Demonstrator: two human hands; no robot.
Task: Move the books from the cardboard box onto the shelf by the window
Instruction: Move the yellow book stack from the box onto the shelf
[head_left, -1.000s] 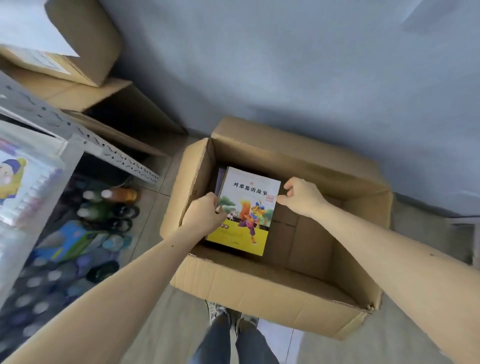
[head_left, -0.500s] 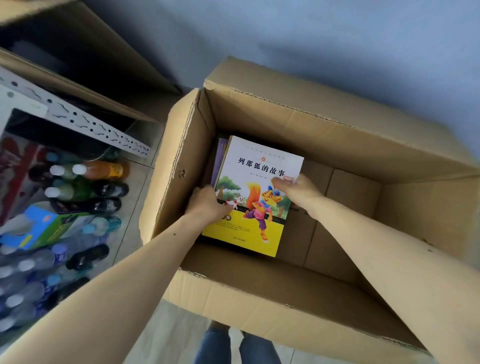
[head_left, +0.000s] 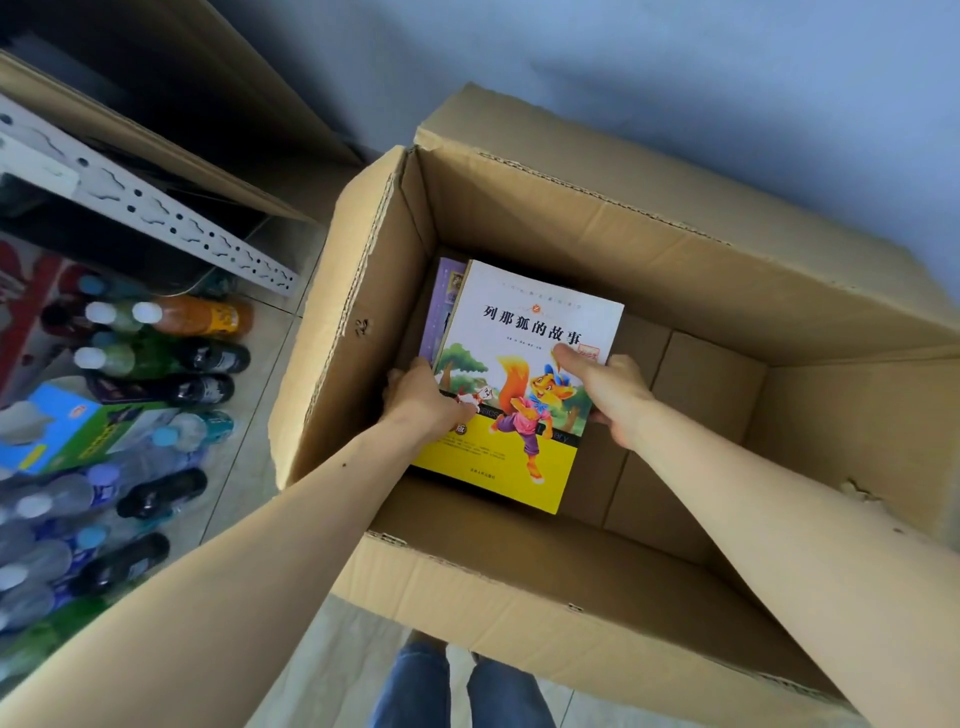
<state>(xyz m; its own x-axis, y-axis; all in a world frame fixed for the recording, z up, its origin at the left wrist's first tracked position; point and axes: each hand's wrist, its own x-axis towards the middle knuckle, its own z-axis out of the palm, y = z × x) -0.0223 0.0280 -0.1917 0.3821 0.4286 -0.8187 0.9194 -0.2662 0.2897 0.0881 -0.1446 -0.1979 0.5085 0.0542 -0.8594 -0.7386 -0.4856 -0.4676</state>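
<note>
An open cardboard box stands on the floor against a blue wall. Inside it, at the left, lies a stack of books; the top book has a white and yellow cover with a cartoon fox. A purple book peeks out under it on the left. My left hand grips the stack's left edge, thumb on the cover. My right hand grips the right edge, thumb on the top cover and fingers curled underneath. The box's right half shows bare cardboard bottom.
A metal shelf rail runs at the left with flat cardboard on it. Beneath it stand several bottles and a blue-green carton. My legs in jeans are at the box's near side.
The camera has come down closer over the box. Both hands have sunk deeper and closed on the two sides of the book stack.
</note>
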